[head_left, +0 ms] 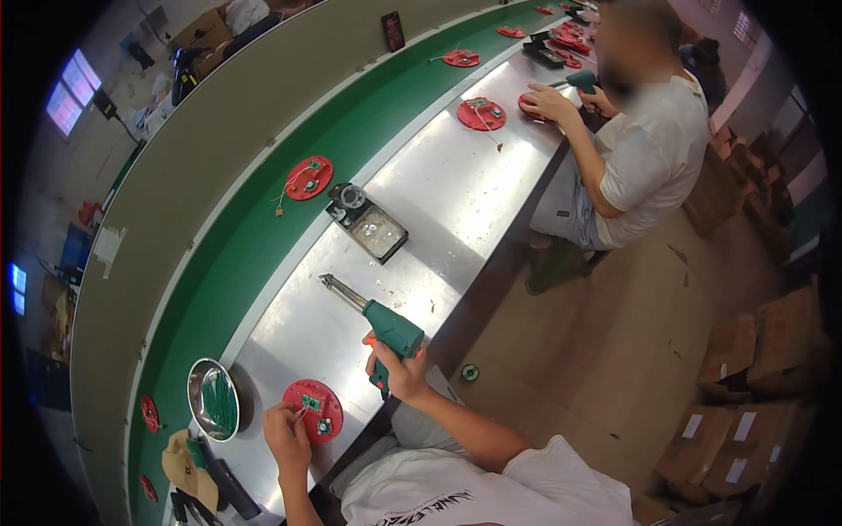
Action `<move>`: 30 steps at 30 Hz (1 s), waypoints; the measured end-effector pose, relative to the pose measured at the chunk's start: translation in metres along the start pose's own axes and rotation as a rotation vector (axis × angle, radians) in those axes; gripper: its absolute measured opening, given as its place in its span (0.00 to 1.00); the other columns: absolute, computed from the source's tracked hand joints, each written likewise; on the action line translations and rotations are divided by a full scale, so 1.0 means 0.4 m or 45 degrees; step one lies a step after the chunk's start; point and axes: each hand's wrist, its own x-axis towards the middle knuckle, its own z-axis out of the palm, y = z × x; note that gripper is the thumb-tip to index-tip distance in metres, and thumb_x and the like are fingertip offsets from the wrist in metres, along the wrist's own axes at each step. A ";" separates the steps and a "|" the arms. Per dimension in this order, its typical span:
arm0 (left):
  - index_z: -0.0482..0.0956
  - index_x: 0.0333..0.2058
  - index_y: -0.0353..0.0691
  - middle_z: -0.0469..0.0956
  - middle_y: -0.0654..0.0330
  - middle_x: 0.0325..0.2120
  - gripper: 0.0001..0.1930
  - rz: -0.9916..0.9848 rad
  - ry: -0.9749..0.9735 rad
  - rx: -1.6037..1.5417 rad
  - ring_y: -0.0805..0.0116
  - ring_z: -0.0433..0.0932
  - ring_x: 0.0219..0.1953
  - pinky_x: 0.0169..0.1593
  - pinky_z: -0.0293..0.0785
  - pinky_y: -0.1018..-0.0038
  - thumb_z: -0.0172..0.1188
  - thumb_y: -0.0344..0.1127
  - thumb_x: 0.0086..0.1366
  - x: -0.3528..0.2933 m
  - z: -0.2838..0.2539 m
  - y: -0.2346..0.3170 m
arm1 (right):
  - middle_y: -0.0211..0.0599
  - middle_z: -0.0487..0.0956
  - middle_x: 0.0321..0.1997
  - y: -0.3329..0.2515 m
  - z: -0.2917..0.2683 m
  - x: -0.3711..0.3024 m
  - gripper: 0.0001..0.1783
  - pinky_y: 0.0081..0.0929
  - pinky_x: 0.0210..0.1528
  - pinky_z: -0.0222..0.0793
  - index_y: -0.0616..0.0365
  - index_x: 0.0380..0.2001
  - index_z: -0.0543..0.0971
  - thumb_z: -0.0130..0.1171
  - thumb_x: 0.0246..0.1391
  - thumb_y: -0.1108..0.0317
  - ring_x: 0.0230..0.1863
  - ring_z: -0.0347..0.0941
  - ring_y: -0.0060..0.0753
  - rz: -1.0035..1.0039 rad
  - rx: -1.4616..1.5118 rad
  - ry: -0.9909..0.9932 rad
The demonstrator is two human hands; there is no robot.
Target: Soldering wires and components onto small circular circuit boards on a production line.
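My right hand point(405, 373) is wrapped round the handle of a green soldering gun point(395, 330), its long metal tip pointing up and left over the bench. Below and left of it lies a red round plate point(329, 401), flat on the metal bench near its front edge. It carries a small green circuit board point(310, 403) and a second small part. At the plate's left side my left hand point(288, 431) pinches thin pale wires by the board. Just beyond that hand stands a steel bowl point(215, 361) with green wire-like pieces inside.
A black soldering tray point(375, 230) sits farther along the metal bench point(307, 324). The green conveyor belt point(232, 254) beside it carries more plates point(309, 178). A tan cap point(187, 469) lies at lower left. To the right sits a co-worker point(645, 149) holding a similar soldering gun; cardboard boxes point(728, 447) stand behind.
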 end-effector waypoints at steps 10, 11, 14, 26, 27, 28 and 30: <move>0.75 0.39 0.34 0.77 0.48 0.40 0.12 -0.062 -0.059 0.024 0.47 0.76 0.43 0.48 0.72 0.61 0.62 0.23 0.56 -0.013 -0.052 -0.002 | 0.40 0.81 0.36 -0.002 0.022 -0.003 0.11 0.26 0.25 0.72 0.69 0.43 0.76 0.53 0.64 0.70 0.21 0.77 0.29 0.051 0.045 0.089; 0.75 0.39 0.34 0.77 0.48 0.40 0.12 -0.115 -0.037 0.039 0.47 0.76 0.43 0.48 0.72 0.61 0.62 0.23 0.56 -0.028 -0.067 0.001 | 0.41 0.81 0.36 0.007 0.029 -0.013 0.12 0.26 0.25 0.72 0.69 0.43 0.77 0.52 0.64 0.70 0.21 0.77 0.29 0.072 0.052 0.074; 0.77 0.46 0.34 0.76 0.47 0.45 0.20 -0.009 -0.124 -0.005 0.45 0.74 0.47 0.53 0.71 0.58 0.67 0.31 0.54 -0.053 -0.095 0.005 | 0.41 0.80 0.33 0.003 0.034 -0.035 0.14 0.26 0.22 0.70 0.67 0.43 0.77 0.52 0.64 0.67 0.20 0.75 0.28 0.079 0.029 0.105; 0.82 0.31 0.40 0.77 0.57 0.36 0.07 -0.070 0.308 0.066 0.58 0.76 0.41 0.42 0.76 0.66 0.69 0.35 0.55 -0.050 0.001 -0.062 | 0.34 0.73 0.16 0.022 0.016 0.031 0.23 0.25 0.25 0.66 0.65 0.41 0.75 0.42 0.67 0.53 0.18 0.68 0.27 0.025 -0.185 0.170; 0.82 0.31 0.40 0.77 0.56 0.36 0.08 -0.096 0.283 0.038 0.57 0.76 0.43 0.44 0.76 0.65 0.69 0.36 0.56 -0.056 -0.008 -0.071 | 0.33 0.72 0.16 0.019 0.025 0.028 0.23 0.25 0.25 0.65 0.65 0.41 0.75 0.42 0.67 0.53 0.18 0.67 0.27 0.031 -0.199 0.169; 0.82 0.31 0.40 0.77 0.56 0.36 0.08 -0.103 0.286 0.027 0.57 0.76 0.43 0.44 0.76 0.65 0.69 0.36 0.56 -0.059 -0.021 -0.078 | 0.33 0.71 0.15 0.015 0.030 0.027 0.23 0.25 0.25 0.64 0.65 0.41 0.75 0.42 0.67 0.53 0.18 0.66 0.27 0.031 -0.214 0.175; 0.82 0.34 0.38 0.77 0.53 0.37 0.09 -0.047 0.143 -0.126 0.53 0.76 0.42 0.45 0.74 0.62 0.69 0.34 0.55 -0.050 -0.065 -0.085 | 0.33 0.71 0.16 0.017 0.028 0.027 0.23 0.25 0.24 0.64 0.65 0.42 0.75 0.42 0.67 0.53 0.18 0.66 0.27 0.034 -0.220 0.197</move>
